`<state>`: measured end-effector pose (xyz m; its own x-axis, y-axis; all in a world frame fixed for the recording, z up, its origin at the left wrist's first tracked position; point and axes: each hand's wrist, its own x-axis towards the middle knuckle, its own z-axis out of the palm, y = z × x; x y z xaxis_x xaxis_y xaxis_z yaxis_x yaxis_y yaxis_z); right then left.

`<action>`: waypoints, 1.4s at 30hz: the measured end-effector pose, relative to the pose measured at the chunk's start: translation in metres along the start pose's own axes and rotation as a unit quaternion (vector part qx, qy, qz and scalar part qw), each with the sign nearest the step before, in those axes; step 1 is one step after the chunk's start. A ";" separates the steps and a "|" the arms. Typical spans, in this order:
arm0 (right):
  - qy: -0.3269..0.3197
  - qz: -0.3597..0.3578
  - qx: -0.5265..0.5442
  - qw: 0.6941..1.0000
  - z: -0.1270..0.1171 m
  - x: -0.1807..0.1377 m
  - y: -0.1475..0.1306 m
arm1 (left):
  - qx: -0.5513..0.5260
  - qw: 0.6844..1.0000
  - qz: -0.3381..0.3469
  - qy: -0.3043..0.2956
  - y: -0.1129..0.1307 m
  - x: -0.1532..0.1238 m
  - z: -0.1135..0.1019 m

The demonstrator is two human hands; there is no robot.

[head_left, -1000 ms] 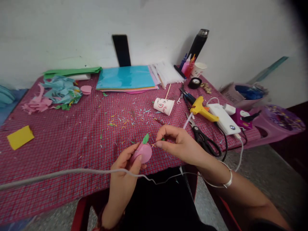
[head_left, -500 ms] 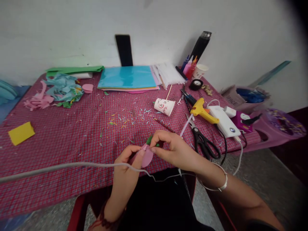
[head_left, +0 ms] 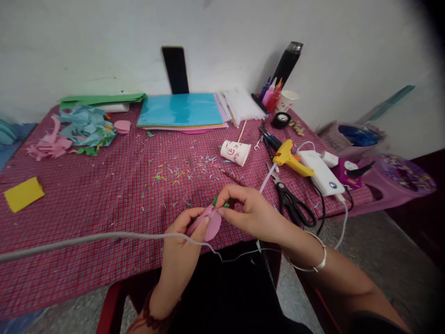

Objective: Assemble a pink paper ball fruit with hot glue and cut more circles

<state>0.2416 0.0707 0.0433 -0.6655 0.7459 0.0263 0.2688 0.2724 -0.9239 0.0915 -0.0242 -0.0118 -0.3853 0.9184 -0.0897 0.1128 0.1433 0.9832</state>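
Observation:
Above the table's front edge, my left hand [head_left: 181, 250] is closed on a pink paper flower [head_left: 213, 227], thumb across its front. A rounded petal shows below the thumb. My right hand [head_left: 253, 213] comes from the right, thumb and forefinger pinched at the flower's upper end. A bit of green paper [head_left: 214, 201] sticks out there, partly behind my fingers. The exact spot under the right fingertips is hidden. A white cable [head_left: 139, 235] runs across the view in front of my left hand.
Right of my hands lie black-handled scissors [head_left: 295, 204], a yellow glue gun [head_left: 292, 160] and a white power bank [head_left: 321, 174]. A paper cup [head_left: 235, 152] lies on its side beyond, near small paper scraps [head_left: 177, 176]. Blue sheets [head_left: 181, 110] are stacked by the wall; crumpled paper [head_left: 85, 127] is at left.
The whole view has shifted slightly, so the table things sit a little further left. Both hands keep their hold on the pink flower, with only a slight finger movement.

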 end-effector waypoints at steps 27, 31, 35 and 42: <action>0.003 -0.005 -0.006 1.000 0.004 0.001 0.009 | -0.065 0.998 -0.013 -0.009 -0.003 0.001 0.009; 0.005 -0.014 -0.024 1.000 0.008 0.003 0.012 | -0.056 0.998 -0.016 -0.019 -0.003 0.000 0.008; 0.008 -0.020 -0.037 0.999 0.009 0.003 0.012 | -0.042 0.999 -0.013 -0.017 -0.002 -0.001 0.008; -0.002 -0.035 -0.047 0.998 0.009 0.003 0.010 | -0.057 0.998 -0.012 -0.022 -0.001 0.000 0.011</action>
<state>0.2358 0.0701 0.0301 -0.6875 0.7208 0.0886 0.2847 0.3798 -0.8802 0.1010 -0.0203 -0.0144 -0.3465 0.9306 -0.1177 -0.0016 0.1249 0.9922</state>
